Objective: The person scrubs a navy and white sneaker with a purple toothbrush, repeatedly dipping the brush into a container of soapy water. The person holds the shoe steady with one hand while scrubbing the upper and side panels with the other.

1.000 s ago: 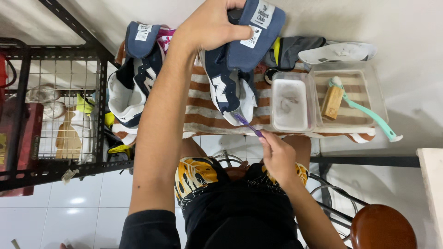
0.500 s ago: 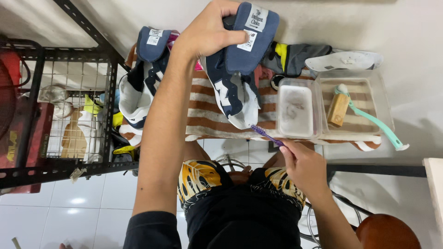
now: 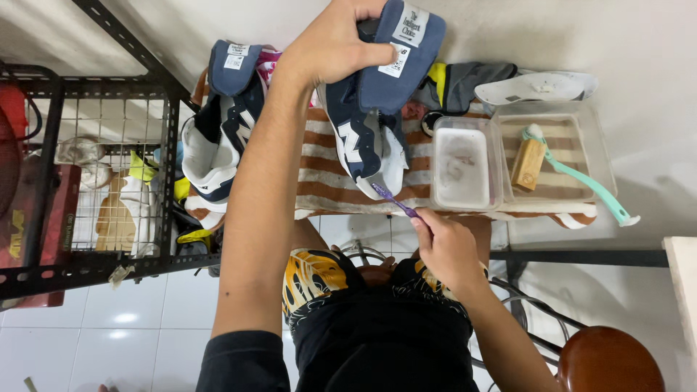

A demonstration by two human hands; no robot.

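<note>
Scrubbing step: judging by the head view, you're mid-clean on the navy sneaker (image 3: 367, 123), brush tip at its white toe end.
L hand: your left hand (image 3: 335, 45) is closed round the heel/collar of the sneaker, fingers wrapped over the top, tilting it up off the striped towel (image 3: 327, 185) w/ the toe pointing down toward you.
R hand: your right hand (image 3: 446, 250) is pinched shut on the purple toothbrush (image 3: 394, 200), held near the handle end; bristles sit at or just beside the toe rubber, can't tell if they actually touch.
Sneaker pos: centre of the towel, between the second sneaker (image 3: 221, 123) on the left and the clear tub (image 3: 465, 168) on the right.
2nd shoe: lies on its side at the towel's left edge, partly over the black wire rack (image 3: 109, 167), untouched.
Tub: shallow, whitish cloudy contents, prob. soapy water; just right of the brush.
Tray: bigger clear tray (image 3: 592, 156) farther right holds a wooden-block brush (image 3: 528, 163) and a mint green long brush (image 3: 588, 185), handle sticking out over the rim.
Insole: pale insole (image 3: 537, 87) lies behind the tray, apart from the shoe.
Next move, my read: short strokes along the toe edge; calls for a firm L grip so the shoe doesn't twist, and a dip in the tub if bristles run dry.
Watch: the tub is close to your R wrist, so an easy knock.
</note>
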